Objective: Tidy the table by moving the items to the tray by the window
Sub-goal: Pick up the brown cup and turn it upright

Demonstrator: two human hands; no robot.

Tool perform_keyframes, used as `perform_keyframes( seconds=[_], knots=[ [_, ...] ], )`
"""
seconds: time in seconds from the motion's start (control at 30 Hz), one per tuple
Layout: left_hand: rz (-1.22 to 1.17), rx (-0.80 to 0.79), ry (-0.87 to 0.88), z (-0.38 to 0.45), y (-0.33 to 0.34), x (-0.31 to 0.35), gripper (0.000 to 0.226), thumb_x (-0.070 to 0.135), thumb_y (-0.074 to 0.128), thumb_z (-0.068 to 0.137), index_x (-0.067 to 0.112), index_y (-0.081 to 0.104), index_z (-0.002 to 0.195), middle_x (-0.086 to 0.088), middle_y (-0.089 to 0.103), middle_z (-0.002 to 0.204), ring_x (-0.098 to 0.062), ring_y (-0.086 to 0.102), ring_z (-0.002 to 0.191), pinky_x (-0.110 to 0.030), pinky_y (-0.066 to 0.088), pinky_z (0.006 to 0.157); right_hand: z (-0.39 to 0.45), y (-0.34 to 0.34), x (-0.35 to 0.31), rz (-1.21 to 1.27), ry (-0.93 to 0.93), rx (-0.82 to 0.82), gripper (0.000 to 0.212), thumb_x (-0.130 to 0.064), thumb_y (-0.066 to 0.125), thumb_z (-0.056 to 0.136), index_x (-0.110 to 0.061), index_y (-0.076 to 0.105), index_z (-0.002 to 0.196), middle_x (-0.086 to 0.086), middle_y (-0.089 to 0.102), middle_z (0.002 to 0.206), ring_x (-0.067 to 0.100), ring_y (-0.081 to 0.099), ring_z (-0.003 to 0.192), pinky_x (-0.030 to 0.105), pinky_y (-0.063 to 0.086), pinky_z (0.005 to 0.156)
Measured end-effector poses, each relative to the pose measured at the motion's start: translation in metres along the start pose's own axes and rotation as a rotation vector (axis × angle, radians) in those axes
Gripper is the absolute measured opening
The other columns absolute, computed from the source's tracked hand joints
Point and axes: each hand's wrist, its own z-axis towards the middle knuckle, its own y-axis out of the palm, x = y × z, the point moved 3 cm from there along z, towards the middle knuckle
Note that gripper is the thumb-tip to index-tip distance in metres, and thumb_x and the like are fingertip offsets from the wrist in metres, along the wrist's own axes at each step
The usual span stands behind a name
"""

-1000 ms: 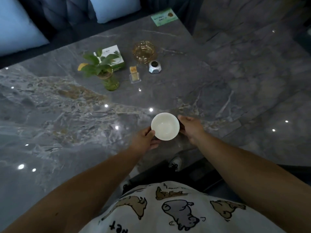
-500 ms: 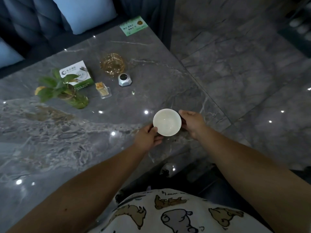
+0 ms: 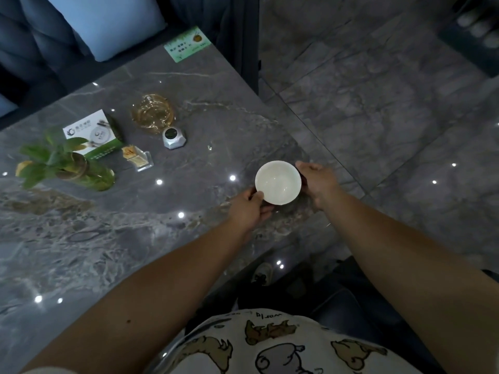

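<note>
At frame centre, my left hand [image 3: 249, 209] and right hand [image 3: 318, 182] cup the white bowl [image 3: 278, 182] from both sides, fingers curled against it, above the marble table [image 3: 135, 252] near its edge. No tray is visible; a loose grip while carrying could drop it onto stone.

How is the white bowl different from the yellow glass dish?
The white bowl is solid white; the amber glass dish is see-through. The bowl is gripped by the left hand and right hand; the dish sits untouched. The bowl is near the table's edge; the dish is farther back. Both are round and open-topped.
</note>
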Motion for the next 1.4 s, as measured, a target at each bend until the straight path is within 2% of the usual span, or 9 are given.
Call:
perform_keyframes(
  seconds=[0.13,0.27,0.4,0.83,0.97,1.1,1.2,1.3,1.4],
  knots=[
    [0.005,-0.005,0.027,0.008,0.020,0.005,0.040,0.018,0.044,0.101,0.012,0.042,0.141,-0.012,0.063,0.119,-0.018,0.071,0.084,-0.031,0.057,0.070,0.014,-0.014,-0.009,0.012,-0.016,0.036,0.023,-0.029,0.073,0.083,-0.010,0.072,0.097,0.015,0.071,0.105,0.030,0.068,0.096,0.047,0.056,0.087],
    [0.007,-0.027,0.024,0.014,0.034,0.012,0.038,0.018,0.042,0.102,0.012,0.042,0.139,-0.008,0.062,0.114,-0.016,0.070,0.082,-0.028,0.056,0.067,0.021,-0.023,-0.015,0.034,-0.004,0.067,0.024,-0.030,0.073,0.082,-0.010,0.070,0.096,0.014,0.072,0.104,0.028,0.069,0.092,0.046,0.056,0.086],
    [0.026,-0.034,0.035,0.017,0.040,0.014,0.037,0.018,0.041,0.102,0.013,0.043,0.138,-0.008,0.061,0.119,-0.013,0.072,0.080,-0.027,0.057,0.067,0.025,-0.027,-0.019,0.033,0.009,0.069,0.038,-0.032,0.072,0.082,-0.006,0.069,0.109,0.014,0.071,0.110,0.030,0.067,0.102,0.049,0.054,0.092],
    [0.060,-0.047,0.061,0.019,0.039,0.015,0.037,0.018,0.040,0.102,0.014,0.042,0.139,-0.008,0.061,0.120,-0.011,0.072,0.079,-0.026,0.056,0.068,0.024,-0.029,-0.023,0.018,0.005,0.053,0.030,-0.030,0.069,0.086,-0.008,0.071,0.106,0.014,0.071,0.107,0.032,0.067,0.101,0.047,0.054,0.089],
    [0.067,-0.048,0.054,0.018,0.038,0.016,0.038,0.019,0.041,0.102,0.013,0.041,0.140,-0.002,0.060,0.111,-0.011,0.072,0.079,-0.025,0.057,0.066,0.022,-0.029,-0.025,0.019,0.027,0.040,0.032,-0.029,0.068,0.087,-0.006,0.068,0.110,0.013,0.070,0.109,0.030,0.066,0.101,0.047,0.054,0.090],
    [0.123,-0.035,0.031,0.018,0.034,0.019,0.034,0.025,0.047,0.100,0.019,0.047,0.134,0.003,0.060,0.104,-0.014,0.071,0.082,-0.030,0.057,0.067,0.019,-0.031,-0.029,-0.013,0.025,0.009,0.020,-0.029,0.067,0.087,-0.010,0.071,0.092,0.011,0.071,0.094,0.031,0.068,0.092,0.045,0.058,0.080],
    [0.176,-0.028,0.029,0.015,0.024,0.022,0.020,0.030,0.050,0.098,0.020,0.055,0.115,-0.002,0.062,0.100,-0.018,0.067,0.082,-0.032,0.057,0.069,0.017,-0.033,-0.038,-0.127,-0.003,0.013,0.026,-0.037,0.061,0.087,-0.015,0.068,0.077,0.010,0.071,0.090,0.033,0.069,0.094,0.049,0.057,0.084],
    [0.370,0.035,0.099,0.010,0.003,0.028,0.042,0.032,0.051,0.097,0.007,0.051,0.131,-0.015,0.063,0.120,-0.028,0.066,0.100,-0.045,0.053,0.090,0.013,-0.039,-0.050,-0.331,-0.129,0.020,0.041,-0.048,0.055,0.089,-0.009,0.066,0.082,0.011,0.066,0.087,0.035,0.066,0.096,0.051,0.054,0.089],
    [0.671,0.061,0.246,-0.003,-0.025,0.033,0.042,0.035,0.049,0.097,0.007,0.054,0.128,-0.005,0.065,0.111,-0.018,0.062,0.095,-0.024,0.048,0.084,0.003,-0.047,-0.062,-0.702,-0.300,0.041,0.052,-0.060,0.044,0.089,-0.016,0.067,0.104,0.012,0.066,0.108,0.031,0.061,0.105,0.047,0.049,0.094]
  ],
)
